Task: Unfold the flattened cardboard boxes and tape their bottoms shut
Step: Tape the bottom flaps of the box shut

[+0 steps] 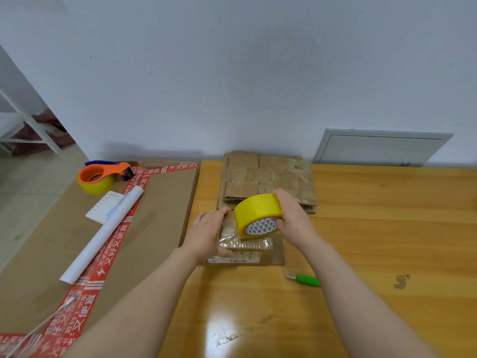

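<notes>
A small unfolded cardboard box (247,250) stands on the wooden table (374,228) in the middle of the view, with shiny tape across its top face. My left hand (210,232) grips the box's left side, thumb on the near face. My right hand (291,215) holds a yellow tape roll (258,215) on edge on top of the box, fingers curled over its rim. Behind them lies a stack of flattened cardboard boxes (271,174) against the wall.
A green-handled cutter (305,279) lies on the table right of the box. To the left a large cardboard carton (154,215) with red printed tape carries an orange tape dispenser (99,177), a white paper roll (103,233) and a small notepad (104,206).
</notes>
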